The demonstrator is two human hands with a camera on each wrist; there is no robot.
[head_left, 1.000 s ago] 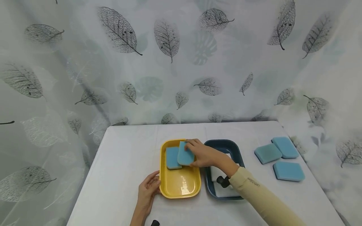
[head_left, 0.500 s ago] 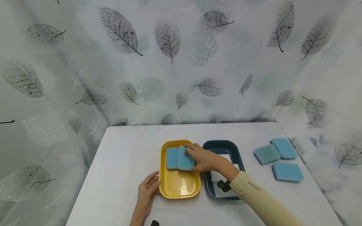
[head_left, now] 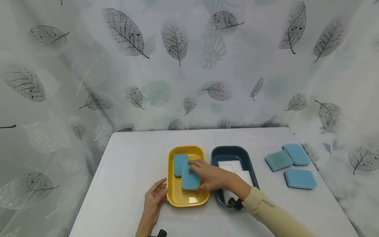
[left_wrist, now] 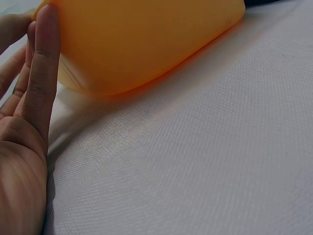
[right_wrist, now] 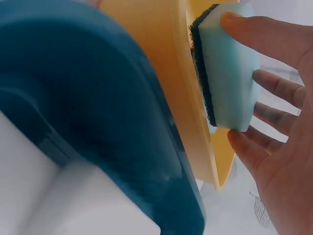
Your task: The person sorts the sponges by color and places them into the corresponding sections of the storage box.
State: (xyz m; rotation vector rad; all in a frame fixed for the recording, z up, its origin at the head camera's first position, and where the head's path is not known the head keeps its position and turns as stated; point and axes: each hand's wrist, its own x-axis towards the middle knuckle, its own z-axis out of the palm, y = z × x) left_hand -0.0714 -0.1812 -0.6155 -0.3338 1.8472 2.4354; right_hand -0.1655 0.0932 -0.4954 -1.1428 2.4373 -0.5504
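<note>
In the head view, my right hand [head_left: 211,176] holds a light-blue sponge [head_left: 189,177] over the middle of a yellow tray [head_left: 188,199]. In the right wrist view the sponge [right_wrist: 227,73] shows a dark scouring side, with thumb and fingers pinching its ends. Another blue sponge [head_left: 179,163] lies in the tray's upper left, partly overlapped by the held one. My left hand [head_left: 154,199] rests against the tray's left side. Its fingers [left_wrist: 41,78] are fairly straight along the outer wall [left_wrist: 137,44], fingertips at the rim, in the left wrist view.
To the right, a dark-blue tray [head_left: 217,150] holds white pieces [head_left: 234,165], partly hidden by my right forearm. Three more sponges lie farther right: a greenish one [head_left: 279,160] and two blue ones, one [head_left: 297,154] behind and one [head_left: 300,178] in front. A leaf-print curtain [head_left: 189,65] hangs behind the table.
My right hand has moved the sponge toward me and slightly left, from beside the other sponge to just in front of it, and straightened it. My left hand stays at the tray.
</note>
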